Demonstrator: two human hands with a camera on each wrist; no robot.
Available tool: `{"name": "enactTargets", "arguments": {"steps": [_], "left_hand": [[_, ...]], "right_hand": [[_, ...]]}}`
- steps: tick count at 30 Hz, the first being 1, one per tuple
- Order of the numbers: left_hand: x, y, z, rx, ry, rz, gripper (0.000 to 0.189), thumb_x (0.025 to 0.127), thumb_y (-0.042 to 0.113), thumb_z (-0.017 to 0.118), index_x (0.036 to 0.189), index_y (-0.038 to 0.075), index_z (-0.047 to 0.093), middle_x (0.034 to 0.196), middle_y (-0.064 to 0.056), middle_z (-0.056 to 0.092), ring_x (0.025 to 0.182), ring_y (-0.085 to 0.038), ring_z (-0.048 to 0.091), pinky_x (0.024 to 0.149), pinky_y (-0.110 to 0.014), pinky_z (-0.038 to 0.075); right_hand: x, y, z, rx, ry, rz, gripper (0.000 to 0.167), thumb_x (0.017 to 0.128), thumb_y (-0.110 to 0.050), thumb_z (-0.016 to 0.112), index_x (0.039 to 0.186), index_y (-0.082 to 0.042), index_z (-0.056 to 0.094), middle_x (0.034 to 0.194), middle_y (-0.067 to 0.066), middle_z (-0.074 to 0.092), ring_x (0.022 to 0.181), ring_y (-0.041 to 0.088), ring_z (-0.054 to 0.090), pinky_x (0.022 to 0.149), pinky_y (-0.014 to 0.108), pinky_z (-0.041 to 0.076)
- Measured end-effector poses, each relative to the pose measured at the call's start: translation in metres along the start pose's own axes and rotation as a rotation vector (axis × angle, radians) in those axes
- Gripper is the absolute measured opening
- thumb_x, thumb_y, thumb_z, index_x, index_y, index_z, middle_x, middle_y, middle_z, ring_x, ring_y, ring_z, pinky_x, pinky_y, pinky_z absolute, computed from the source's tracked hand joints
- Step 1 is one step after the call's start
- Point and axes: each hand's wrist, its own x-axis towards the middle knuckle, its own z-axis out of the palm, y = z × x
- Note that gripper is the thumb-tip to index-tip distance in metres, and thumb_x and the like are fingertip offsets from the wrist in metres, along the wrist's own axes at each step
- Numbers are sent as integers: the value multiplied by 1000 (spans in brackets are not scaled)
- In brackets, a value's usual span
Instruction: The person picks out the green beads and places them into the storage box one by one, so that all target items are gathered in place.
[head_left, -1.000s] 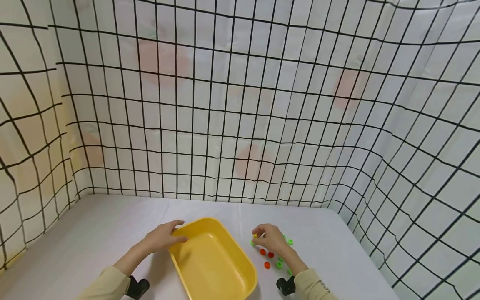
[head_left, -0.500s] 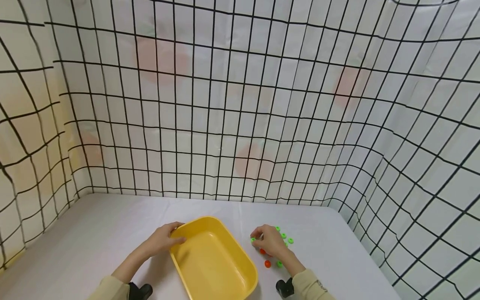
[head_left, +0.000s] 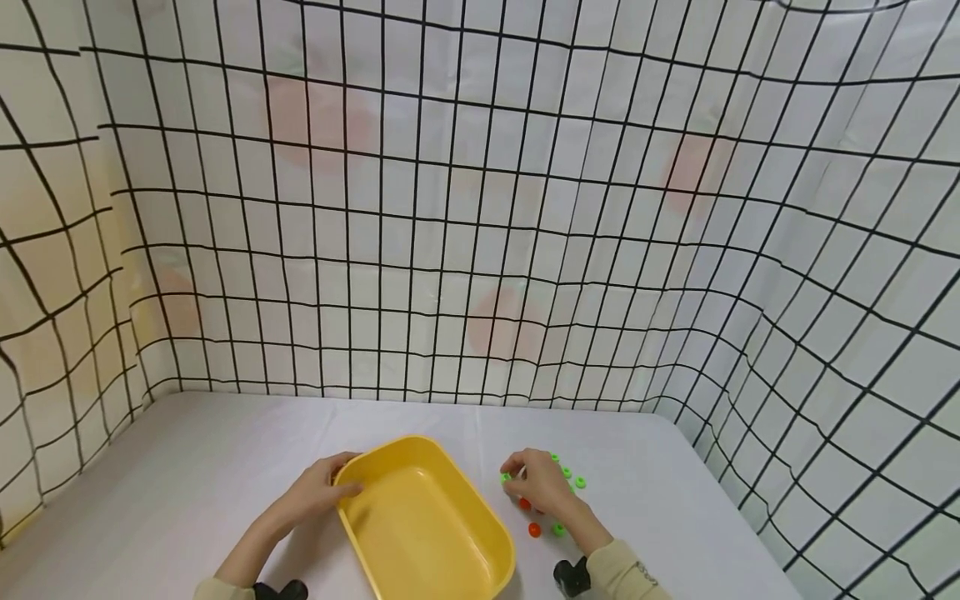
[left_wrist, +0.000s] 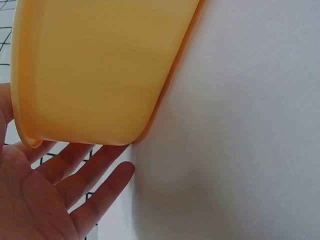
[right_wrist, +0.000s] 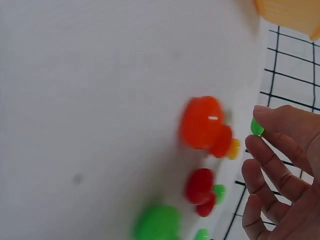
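A yellow plastic tray [head_left: 423,529] with rounded corners lies on the table. My left hand [head_left: 311,492] grips its far left corner, the thumb over the rim and the fingers spread along the outer wall [left_wrist: 100,75]. Right of the tray, my right hand [head_left: 546,483] pinches a small green bead [right_wrist: 257,127] between thumb and index finger; its other fingers are loosely curled. Below and beside that hand lie loose beads: an orange one [head_left: 534,529], a red one [right_wrist: 200,185], a yellow one [right_wrist: 233,149] and several green ones [head_left: 581,482]. The hand partly hides some of them in the head view.
A white cloth covers the table [head_left: 247,442]. Black wire mesh [head_left: 420,250] rises at the back and on both sides, with pale sheeting behind it. A black wrist mount [head_left: 572,577] sits on the right forearm, another [head_left: 281,590] on the left.
A yellow bead showed at my right fingertips a second ago; now the green bead is there. My left hand has shifted slightly left, its thumb drawn back to the tray's rim.
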Motion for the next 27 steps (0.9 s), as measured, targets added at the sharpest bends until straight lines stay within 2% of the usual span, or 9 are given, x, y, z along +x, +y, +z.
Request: {"name": "enactTargets", "arguments": {"steps": [6,10,14,17,21,24,27], "left_hand": [[-4,-1,-4,-15,-8,13,46,82,19,66,122,-2,57,111,-13,66,90,-15,56,82,-34,47],[-5,-2,-4,-22,-2,9,45,83,19,66,122,-1,57,111,-13,66,89,-14,55,81,-33,47],[-4,-6,-3,-16,10,19,44,82,18,66,122,-1,58,110,-12,66,87,-13,55,80,-32,46],[-3,-7,-3,-22,12,38,44,82,18,66,121,-1,58,109,-12,67,87,-13,55,80,-32,47],[-2,-7,-1,-30,12,33,44,81,16,66,121,-1,59,109,-12,67,87,-14,55,80,-32,46],[-3,-6,0,-38,0,30,44,81,16,66,121,-1,58,109,-13,66,86,-15,53,78,-30,46],[-2,-7,-1,-57,-26,55,44,82,17,66,121,-3,57,109,-14,66,84,-15,52,74,-25,44]], "right_hand": [[13,-25,-18,-4,29,-88,11,80,-14,72,90,-11,70,86,0,68,73,10,52,63,18,45],[24,-54,-29,50,38,-161,11,81,-13,71,91,-10,71,89,1,70,74,11,57,63,18,47],[31,-87,-30,105,-1,-236,12,82,-11,70,93,-7,71,92,5,70,75,14,58,64,18,48],[36,-107,-23,116,-40,-278,13,82,-11,70,94,-6,71,91,6,70,74,13,58,63,18,48],[39,-126,-6,117,-92,-284,14,82,-10,70,95,-6,71,89,4,70,71,10,56,63,16,46],[40,-137,9,81,-131,-279,13,82,-11,70,95,-8,72,87,1,69,72,5,55,64,14,46],[40,-145,22,3,-162,-303,12,82,-13,71,93,-10,72,85,-2,69,73,3,57,66,13,46]]}}
